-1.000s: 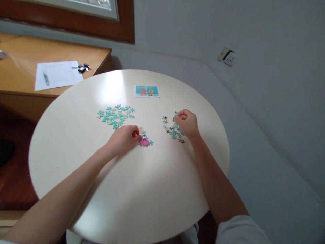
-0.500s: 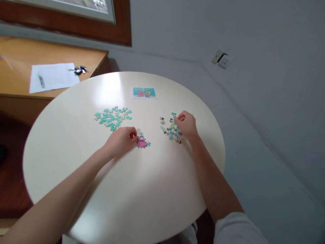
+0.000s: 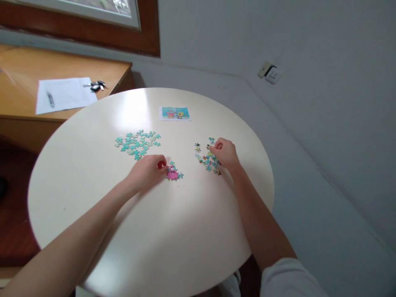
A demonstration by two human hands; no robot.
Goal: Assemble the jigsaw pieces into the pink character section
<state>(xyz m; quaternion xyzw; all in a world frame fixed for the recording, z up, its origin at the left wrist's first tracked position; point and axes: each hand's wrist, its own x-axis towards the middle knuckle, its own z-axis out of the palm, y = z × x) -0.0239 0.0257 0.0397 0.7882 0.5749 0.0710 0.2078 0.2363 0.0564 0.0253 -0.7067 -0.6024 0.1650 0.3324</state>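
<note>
On the round cream table (image 3: 173,235), my left hand (image 3: 147,170) rests curled with its fingertips against a small joined cluster of pink and teal puzzle pieces (image 3: 173,172). My right hand (image 3: 225,153) is loosely closed over a scattered pile of mixed-colour pieces (image 3: 206,159), its fingers bent down onto them; whether it pinches a piece I cannot tell. A pile of teal pieces (image 3: 137,143) lies left of centre. A small reference picture (image 3: 175,112) lies at the table's far side.
A wooden desk (image 3: 27,70) stands at the back left with a sheet of paper (image 3: 63,94), a pen and keys (image 3: 95,85) on it. A grey wall with a switch plate (image 3: 271,73) runs along the right.
My right hand has slid a little towards me and to the left over the mixed pile. The left hand has stayed at the pink cluster. The camera has shifted slightly.
</note>
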